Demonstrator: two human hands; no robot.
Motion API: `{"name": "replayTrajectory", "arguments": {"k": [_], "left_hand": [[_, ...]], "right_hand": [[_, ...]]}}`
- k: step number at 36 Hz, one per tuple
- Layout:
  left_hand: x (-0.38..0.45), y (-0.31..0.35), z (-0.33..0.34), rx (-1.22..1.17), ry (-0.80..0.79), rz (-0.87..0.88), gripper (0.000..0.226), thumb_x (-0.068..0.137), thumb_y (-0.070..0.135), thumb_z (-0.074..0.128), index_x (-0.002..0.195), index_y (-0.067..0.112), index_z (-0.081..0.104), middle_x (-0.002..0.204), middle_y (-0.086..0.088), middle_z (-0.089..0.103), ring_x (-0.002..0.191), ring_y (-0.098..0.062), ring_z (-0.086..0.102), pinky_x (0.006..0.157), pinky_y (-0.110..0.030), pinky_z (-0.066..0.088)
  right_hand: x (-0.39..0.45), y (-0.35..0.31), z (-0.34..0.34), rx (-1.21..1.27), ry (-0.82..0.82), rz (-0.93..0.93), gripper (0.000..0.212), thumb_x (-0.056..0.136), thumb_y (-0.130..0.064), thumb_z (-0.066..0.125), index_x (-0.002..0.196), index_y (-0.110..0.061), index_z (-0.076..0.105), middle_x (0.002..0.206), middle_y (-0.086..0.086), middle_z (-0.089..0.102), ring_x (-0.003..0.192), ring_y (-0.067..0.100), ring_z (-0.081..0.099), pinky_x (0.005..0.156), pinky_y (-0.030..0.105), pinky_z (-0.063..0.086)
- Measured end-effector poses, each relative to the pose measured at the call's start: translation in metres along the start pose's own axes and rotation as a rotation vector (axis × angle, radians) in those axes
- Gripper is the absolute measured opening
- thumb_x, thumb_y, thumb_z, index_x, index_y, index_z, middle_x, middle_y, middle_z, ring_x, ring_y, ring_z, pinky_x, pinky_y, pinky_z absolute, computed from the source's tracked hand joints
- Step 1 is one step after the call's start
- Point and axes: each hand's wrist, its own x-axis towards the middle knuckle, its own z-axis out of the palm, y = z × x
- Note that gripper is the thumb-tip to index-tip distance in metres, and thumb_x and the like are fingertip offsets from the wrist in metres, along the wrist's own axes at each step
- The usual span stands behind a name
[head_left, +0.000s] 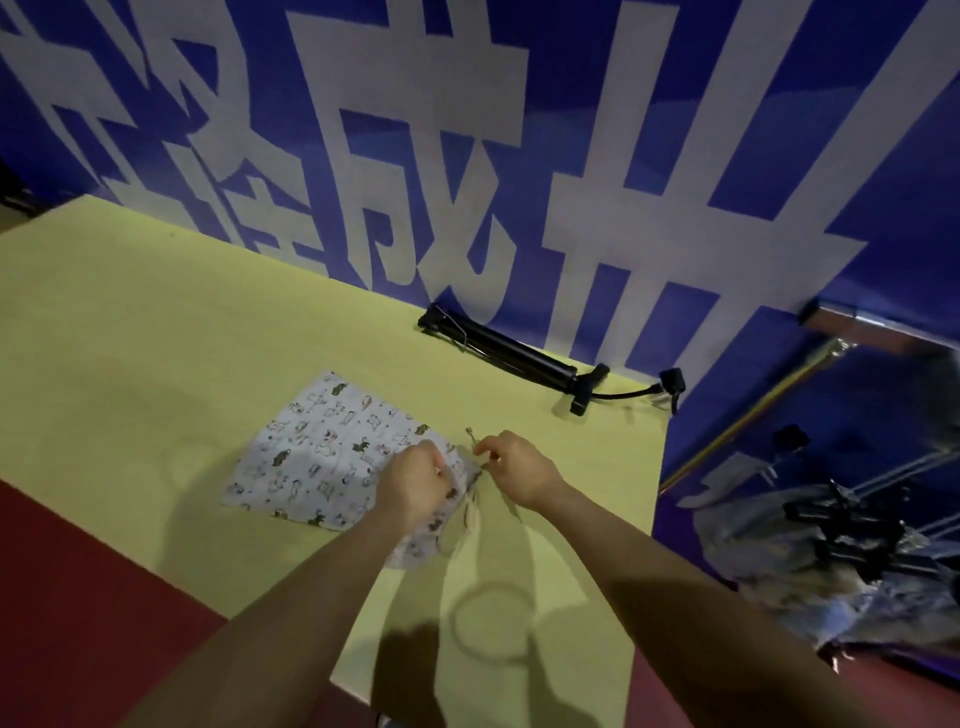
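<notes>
The printed drawstring pouch lies flat on the worktop, its body stretching left and away from the gathered mouth, which the left hand grips while the right hand, just beside it, pinches the drawstring.

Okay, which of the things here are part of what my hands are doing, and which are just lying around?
In use:
- printed cloth bag, gripped at its mouth by the left hand
- drawstring, pinched by the right hand

Lying about:
- black pump on the yellow table, against the wall
- dark clutter off the table's right side, too blurred to identify
</notes>
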Motion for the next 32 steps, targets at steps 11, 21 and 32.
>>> {"name": "replayTrajectory", "arguments": {"k": [11,21,32], "left_hand": [[0.027,-0.035,0.002,0.322,-0.223,0.165,0.042,0.086,0.045,0.057,0.114,0.014,0.055,0.119,-0.006,0.058,0.114,-0.026,0.051,0.093,-0.036,0.042],[0.028,-0.030,-0.009,0.359,-0.093,0.231,0.050,0.096,0.040,0.041,0.136,0.011,0.038,0.134,-0.008,0.048,0.123,-0.025,0.045,0.096,-0.036,0.041],[0.039,-0.031,-0.051,0.603,-0.193,0.516,0.053,0.084,-0.010,0.048,0.132,0.010,0.039,0.140,-0.014,0.038,0.100,-0.027,0.057,0.078,-0.035,0.054]], "right_hand": [[0.017,-0.010,0.046,-0.272,0.124,0.031,0.030,0.093,-0.026,0.046,0.119,-0.025,0.062,0.119,0.005,0.053,0.109,0.029,0.047,0.089,0.035,0.034],[0.035,-0.042,0.033,0.053,0.307,0.053,0.018,0.099,-0.026,0.042,0.098,-0.013,0.056,0.080,0.000,0.061,0.085,0.029,0.057,0.085,0.028,0.021],[0.053,-0.041,0.009,-0.204,0.320,-0.096,0.020,0.100,-0.023,0.041,0.102,-0.014,0.059,0.099,0.003,0.064,0.095,0.023,0.055,0.087,0.034,0.027]]}}
